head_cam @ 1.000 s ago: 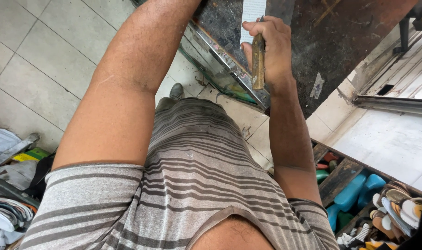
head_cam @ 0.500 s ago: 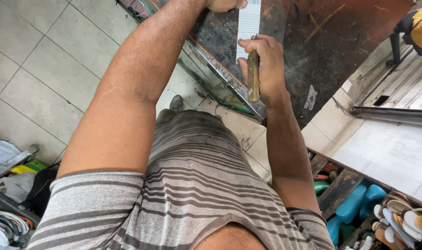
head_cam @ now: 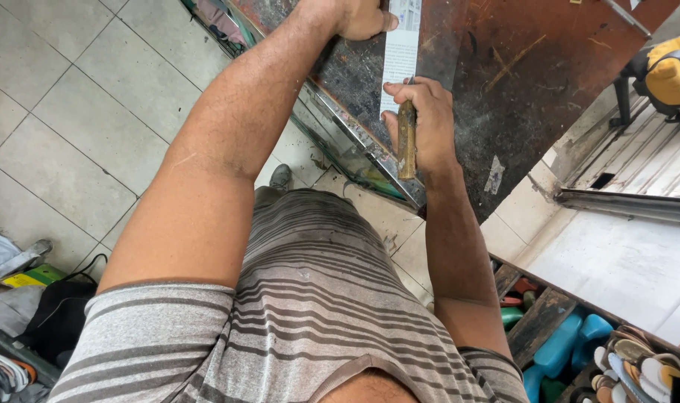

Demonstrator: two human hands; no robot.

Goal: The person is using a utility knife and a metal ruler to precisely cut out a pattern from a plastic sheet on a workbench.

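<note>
My right hand (head_cam: 426, 119) grips a tool with a worn wooden handle (head_cam: 407, 142), held upright against the lower end of a long white strip (head_cam: 401, 52). The strip lies on a dark, rusty workbench (head_cam: 519, 67). My left hand (head_cam: 359, 16) presses down on the bench at the strip's left edge, near the top of the view, holding nothing I can see. The tool's working end is hidden by my fingers.
The bench's metal edge (head_cam: 355, 138) runs diagonally below my hands. Grey floor tiles (head_cam: 79, 127) lie to the left, with clutter at the lower left. Blue shapes and shoe soles (head_cam: 624, 358) fill a shelf at lower right. A yellow seat (head_cam: 672, 75) stands at the right.
The view has tilted up, so both hands and the strip sit lower in the picture. My left hand has come into view on the bench. The right hand keeps its grip on the tool.
</note>
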